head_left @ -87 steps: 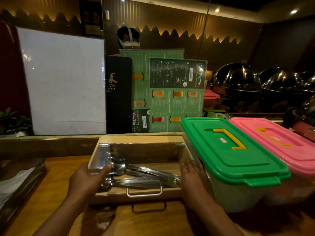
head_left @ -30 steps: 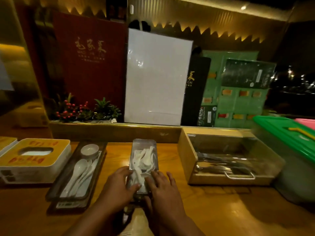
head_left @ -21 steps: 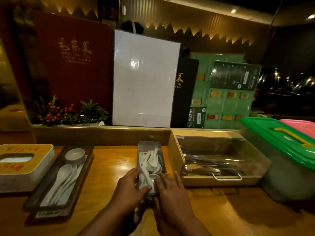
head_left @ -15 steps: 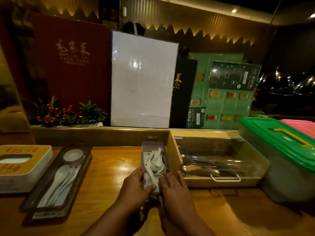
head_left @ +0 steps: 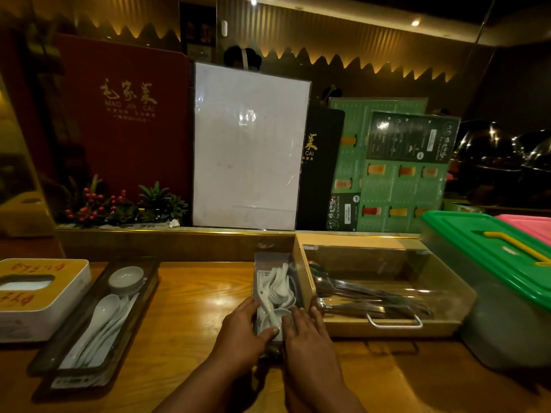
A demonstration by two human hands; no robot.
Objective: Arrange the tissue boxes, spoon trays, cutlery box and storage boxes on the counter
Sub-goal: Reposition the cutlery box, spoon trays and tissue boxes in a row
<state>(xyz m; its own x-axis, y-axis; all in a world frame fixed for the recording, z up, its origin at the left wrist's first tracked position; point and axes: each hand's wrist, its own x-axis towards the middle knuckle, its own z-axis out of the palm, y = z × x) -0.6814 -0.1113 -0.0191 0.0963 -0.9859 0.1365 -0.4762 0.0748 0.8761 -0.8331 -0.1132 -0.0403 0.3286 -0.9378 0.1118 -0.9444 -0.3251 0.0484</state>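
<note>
— Head view, low centre of the frame: both hands are on the small spoon tray (head_left: 274, 290). The left hand (head_left: 241, 335) wraps its near left corner, thumb over the rim; the right hand (head_left: 307, 335) lies flat on its right edge, fingers spread, pressing rather than clasping.

— Where does that tray sit?

— On the wooden counter (head_left: 196, 296), right up against the left wall of the cutlery box (head_left: 378, 293), roughly parallel to it. I'd call that pair nearly settled.

— And the right side?

— The green-lidded storage box (head_left: 495, 281) stands just beside the cutlery box, with the pink-lidded one (head_left: 527, 225) behind it at the frame edge. Those look placed.

— What's left, then?

— The lower left, I'd say. The long spoon tray (head_left: 92, 320) lies at a slant, well apart from the small one, and a tissue box (head_left: 35, 296) sits just beside it. Whether more tissue boxes wait beyond the left edge, I can't tell.
</note>
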